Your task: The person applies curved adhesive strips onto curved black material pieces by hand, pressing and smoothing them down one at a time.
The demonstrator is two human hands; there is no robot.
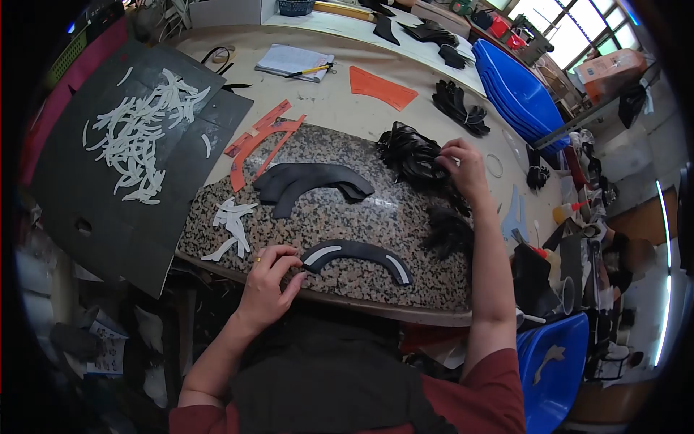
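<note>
A curved black piece (356, 249) with a white strip near each end lies on the speckled stone slab (289, 235). My left hand (272, 283) is at its left end, fingers bent and slightly apart, with the fingertips at the edge of the piece. Farther right, my right hand (463, 168) reaches into a pile of thin, shiny black pieces (412, 153); its thumb and fingers are pinched together, and what is between them is too small to make out. Behind the curved piece lies a stack of similar black pieces (311, 181). Small white strips (233, 223) lie at the slab's left.
A dark board (65, 170) on the left bears many white strips (144, 137). Orange templates (383, 87), a notebook (289, 61) with a yellow pen, and black bundles (460, 108) lie behind the slab. Blue bins (517, 90) stand at the right.
</note>
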